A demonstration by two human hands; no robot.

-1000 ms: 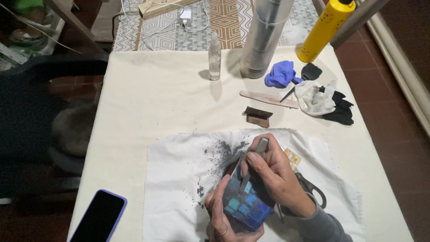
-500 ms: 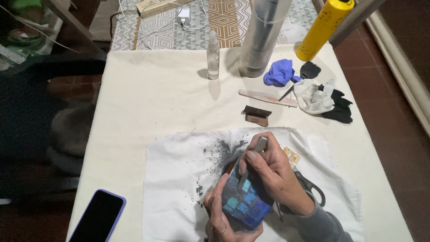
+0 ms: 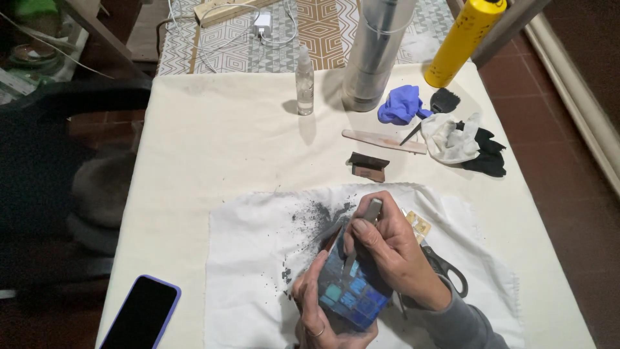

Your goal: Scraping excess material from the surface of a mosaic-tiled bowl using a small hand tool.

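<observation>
My left hand is cupped around the blue mosaic block at about six o'clock on the table, fingers curled under and beside it, thumb up along its left edge. My right hand is closed in a pinch on a slim metal tool, whose grey handle sticks up toward twelve o'clock while its tip rests on the block's tiled face. Both sit over a white cloth dusted with dark grit at ten o'clock from the block. Scissors lie on the cloth just under my right wrist, at three o'clock.

At eight o'clock, near the table edge, lies a phone with a purple case. Toward one o'clock stand a tall grey cylinder, a yellow can and a small clear spray bottle, with a blue glove, crumpled white and black cloths, a flat wooden stick and a small brown block nearby.
</observation>
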